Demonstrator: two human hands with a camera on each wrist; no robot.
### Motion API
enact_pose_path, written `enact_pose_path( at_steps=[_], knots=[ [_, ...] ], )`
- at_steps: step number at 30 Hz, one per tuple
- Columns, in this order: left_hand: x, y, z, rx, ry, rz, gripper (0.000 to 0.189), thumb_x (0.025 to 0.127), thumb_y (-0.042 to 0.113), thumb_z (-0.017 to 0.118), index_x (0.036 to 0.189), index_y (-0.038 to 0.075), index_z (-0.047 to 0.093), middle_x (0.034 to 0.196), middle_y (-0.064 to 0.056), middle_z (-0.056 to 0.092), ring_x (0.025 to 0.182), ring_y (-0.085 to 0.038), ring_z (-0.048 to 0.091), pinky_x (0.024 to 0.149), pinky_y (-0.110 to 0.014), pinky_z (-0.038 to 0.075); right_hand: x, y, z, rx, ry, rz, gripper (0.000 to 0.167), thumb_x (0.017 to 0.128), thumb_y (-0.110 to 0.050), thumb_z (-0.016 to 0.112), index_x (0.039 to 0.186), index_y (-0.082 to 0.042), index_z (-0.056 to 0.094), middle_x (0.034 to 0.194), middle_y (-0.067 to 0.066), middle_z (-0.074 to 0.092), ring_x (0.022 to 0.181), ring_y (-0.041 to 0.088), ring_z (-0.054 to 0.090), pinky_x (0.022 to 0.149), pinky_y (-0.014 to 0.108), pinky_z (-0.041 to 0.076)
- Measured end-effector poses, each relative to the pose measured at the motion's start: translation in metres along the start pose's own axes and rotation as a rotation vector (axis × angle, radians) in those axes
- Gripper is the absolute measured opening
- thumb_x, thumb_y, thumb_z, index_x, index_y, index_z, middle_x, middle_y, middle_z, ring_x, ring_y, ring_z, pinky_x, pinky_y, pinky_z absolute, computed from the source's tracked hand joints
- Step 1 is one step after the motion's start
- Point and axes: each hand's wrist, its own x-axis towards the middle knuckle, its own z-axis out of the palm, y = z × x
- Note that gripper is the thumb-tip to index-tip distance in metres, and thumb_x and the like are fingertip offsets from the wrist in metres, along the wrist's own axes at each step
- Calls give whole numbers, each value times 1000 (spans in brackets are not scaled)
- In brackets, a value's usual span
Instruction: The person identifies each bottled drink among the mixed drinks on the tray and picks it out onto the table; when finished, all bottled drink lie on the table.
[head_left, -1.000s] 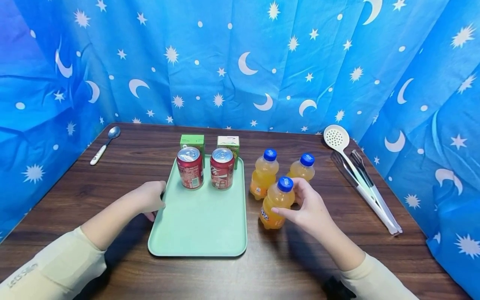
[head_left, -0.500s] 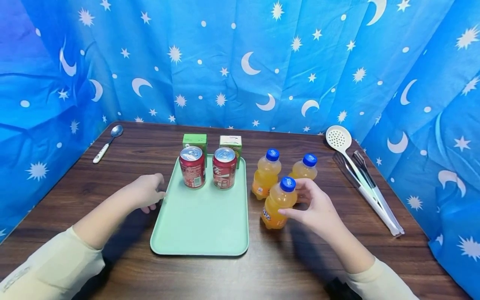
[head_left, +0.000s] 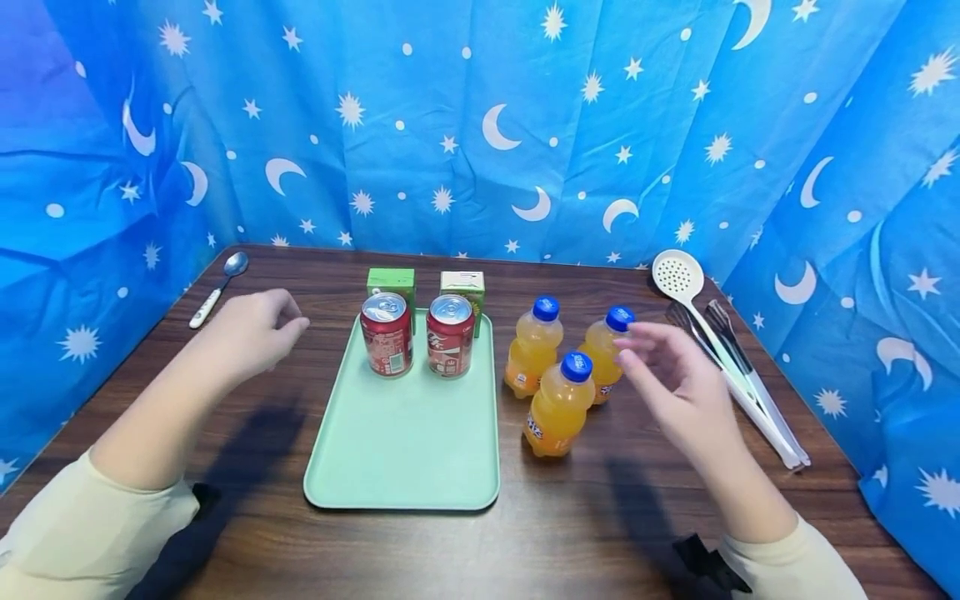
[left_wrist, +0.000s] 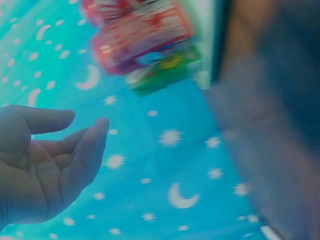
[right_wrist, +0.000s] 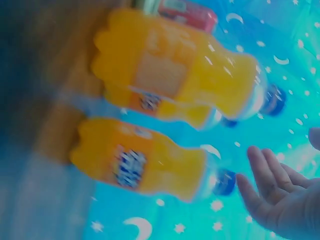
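My left hand (head_left: 251, 333) hovers left of the green tray (head_left: 405, 450), fingers loosely bent and holding nothing. In the left wrist view the left hand (left_wrist: 50, 170) has a gap between thumb and fingers. Two red cola cans (head_left: 387, 346) stand on the tray's far part, with a green drink carton (head_left: 391, 281) and a pale-topped carton (head_left: 462, 285) behind them. My right hand (head_left: 686, 396) is raised with parted fingers beside the back-right orange soda bottle (head_left: 600, 354); its fingertips overlap the blue cap. The front soda bottle (head_left: 557, 412) and the back-left soda bottle (head_left: 534, 354) stand nearby, all upright.
A spoon (head_left: 217, 292) lies at the far left of the wooden table (head_left: 420, 558). On the right are a white slotted skimmer (head_left: 677, 275) and tongs (head_left: 757, 408). A blue curtain (head_left: 420, 125) with moons and stars surrounds the table's back and sides.
My right hand has let go of the front soda bottle and moved up and right. The left hand has come off the tray's left edge and moved up and left.
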Motion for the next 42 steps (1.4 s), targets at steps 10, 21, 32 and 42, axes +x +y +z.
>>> enact_pose_path(
  at_steps=[10,21,32,42],
  knots=[
    [-9,54,-32,69,333,351,67,89,34,62,140,0,36,134,-23,45,123,-40,42,99,-59,37,31,-16,-18,-171,50,-282,43,92,-10,57,134,-7,47,124,10,57,111,18,55,90,10,42],
    [-2,78,-13,387,325,597,92,81,68,50,151,18,17,153,-9,20,138,-31,20,107,-66,16,46,-14,-8,-406,-189,-484,71,97,-53,28,148,-4,21,150,13,27,136,32,26,113,45,22],
    [-6,84,9,462,110,594,100,71,84,38,150,33,7,156,-6,7,141,-31,3,105,-69,2,45,-7,1,-648,-354,-491,87,77,-79,35,149,-33,22,156,6,6,139,36,12,96,71,27],
    [-7,85,21,448,71,614,102,67,89,34,150,35,9,156,-6,7,141,-31,-3,101,-74,4,42,-3,6,-667,-427,-498,90,73,-71,53,149,-35,21,156,-1,5,140,35,4,95,78,17]
  ],
)
